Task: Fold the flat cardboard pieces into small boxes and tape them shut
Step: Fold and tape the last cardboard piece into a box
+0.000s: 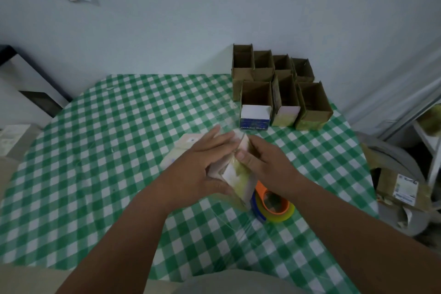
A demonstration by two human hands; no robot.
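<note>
A small cardboard box [237, 178] with a taped, yellowish face is held between both hands above the table's middle. My left hand [202, 164] wraps its left side, fingers stretched along the top and thumb curled under. My right hand [265, 162] grips its right side, thumb pressing on the taped face. Flat pale cardboard pieces [182, 148] lie under and behind my left hand. A tape dispenser [273, 205] with an orange core and a yellowish roll sits just below the box. Several folded open boxes [281, 88] stand in rows at the back right.
The table wears a green-and-white checked cloth [107, 150] under clear plastic. A white-and-blue printed box [254, 117] stands in the front row. A grey bin with cardboard scraps [401, 188] stands off the right edge. A dark-framed object [28, 83] leans at the left.
</note>
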